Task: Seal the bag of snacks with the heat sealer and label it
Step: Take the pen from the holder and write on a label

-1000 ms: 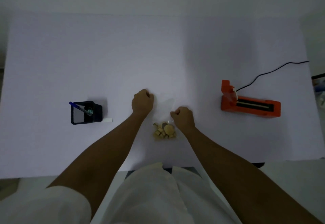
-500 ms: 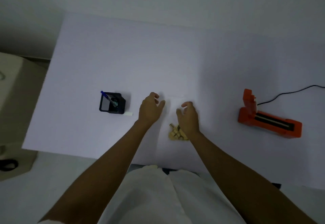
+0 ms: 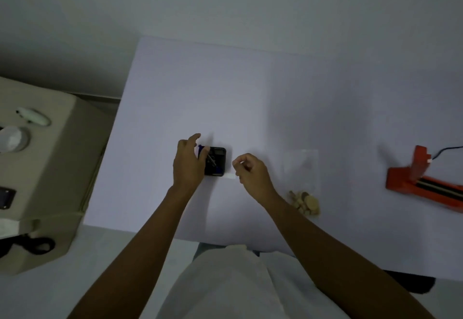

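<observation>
On the white tabletop (image 3: 250,93), left-center, my left hand (image 3: 186,166) is over the black pen holder (image 3: 218,162). Its fingers (image 3: 203,154) are curled at the holder's left edge right by the blue pen (image 3: 201,147), index sticking up. Can't tell if I've actually got the pen, tbh, too dim and blurry. My right hand (image 3: 253,176) is just right of the holder, fingers loosely curled w/ nothing in them afaict, tips just above the small white label (image 3: 229,176) lying flat beside the holder. The clear bag (image 3: 304,168) lies flat to the right of that hand, snacks (image 3: 307,203) bunched at its near end. The orange heat sealer (image 3: 423,189) sits well apart at the far right, its black cord (image 3: 448,148) running off the edge.
</observation>
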